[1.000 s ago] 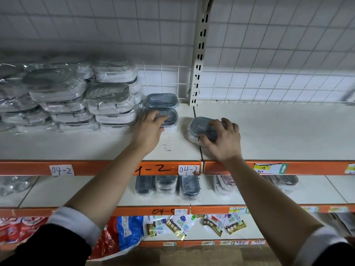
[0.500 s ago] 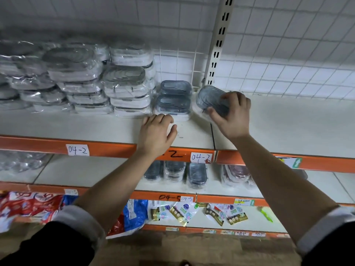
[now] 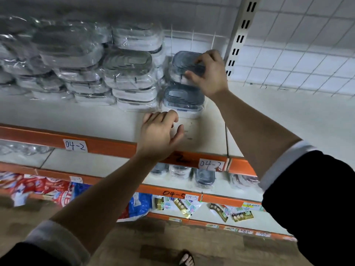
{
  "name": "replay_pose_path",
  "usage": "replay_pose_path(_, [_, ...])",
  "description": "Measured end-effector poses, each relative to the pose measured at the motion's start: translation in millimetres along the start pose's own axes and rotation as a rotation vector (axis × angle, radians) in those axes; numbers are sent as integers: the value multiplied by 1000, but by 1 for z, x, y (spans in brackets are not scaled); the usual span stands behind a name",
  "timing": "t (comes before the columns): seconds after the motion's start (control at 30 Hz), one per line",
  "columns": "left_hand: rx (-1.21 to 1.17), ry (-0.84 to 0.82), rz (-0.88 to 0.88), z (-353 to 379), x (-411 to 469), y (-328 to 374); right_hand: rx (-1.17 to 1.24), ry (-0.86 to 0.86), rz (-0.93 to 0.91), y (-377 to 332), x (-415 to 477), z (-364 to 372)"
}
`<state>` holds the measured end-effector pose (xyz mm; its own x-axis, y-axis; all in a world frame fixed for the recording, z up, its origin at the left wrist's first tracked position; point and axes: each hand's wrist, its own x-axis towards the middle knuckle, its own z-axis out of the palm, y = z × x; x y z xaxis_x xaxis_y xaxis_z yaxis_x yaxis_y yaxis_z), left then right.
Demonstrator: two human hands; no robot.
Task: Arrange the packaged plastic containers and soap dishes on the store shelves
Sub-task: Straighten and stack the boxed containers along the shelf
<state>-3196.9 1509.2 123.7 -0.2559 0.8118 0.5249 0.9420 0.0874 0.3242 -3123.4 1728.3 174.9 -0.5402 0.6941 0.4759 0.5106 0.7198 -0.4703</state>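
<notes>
At the upper shelf, head view: a person reaches up with both arms, dark sleeves with pale cuffs pushed back.
Right hand [image 3: 209,73]: fingers curled over the lid of a dark-lidded container [image 3: 182,59], thumb on its near side, gripping it.
Held container, place: at the back of the upper shelf [image 3: 96,116], just left of the slotted upright post [image 3: 240,35]; what it rests on, cannot tell.
Front container [image 3: 183,97]: same kind, wrapped in clear film, sits on the shelf just in front of and below the held one.
Left hand [image 3: 159,131]: over the shelf's front part, fingers loosely bent, holding nothing; fingertips just beside the front container, contact cannot be told.
Soap dishes [image 3: 128,73]: white, film-wrapped, stacked several high in rows left of the two containers.
Shelf edge: orange rail [image 3: 107,144] with handwritten tag "04-2" [image 3: 75,145].
Back wall: white wire grid [image 3: 297,54].
Lower shelf: more dark-lidded containers [image 3: 204,177] standing in a row.
Bottom shelf: small sachets [image 3: 184,206]; red and blue bags [image 3: 48,189] to the left.
Floor: toes in a sandal [image 3: 186,259].
</notes>
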Motion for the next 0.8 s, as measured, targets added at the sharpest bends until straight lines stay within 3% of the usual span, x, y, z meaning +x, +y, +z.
replay_pose_path(0.17, [17, 122, 52, 2, -1, -1, -10, -48, -56, 3, 20, 14])
replay_pose_path(0.4, [45, 186, 73, 3, -2, -2, -223, -40, -65, 3, 4, 17])
replay_pose_path(0.63, [55, 119, 73, 0, -2, 1, -134, -12, -93, -8, -43, -10])
replay_pose_path(0.8, [86, 15, 69, -6, -1, 4, -109, -9, -18, -20, -97, -32])
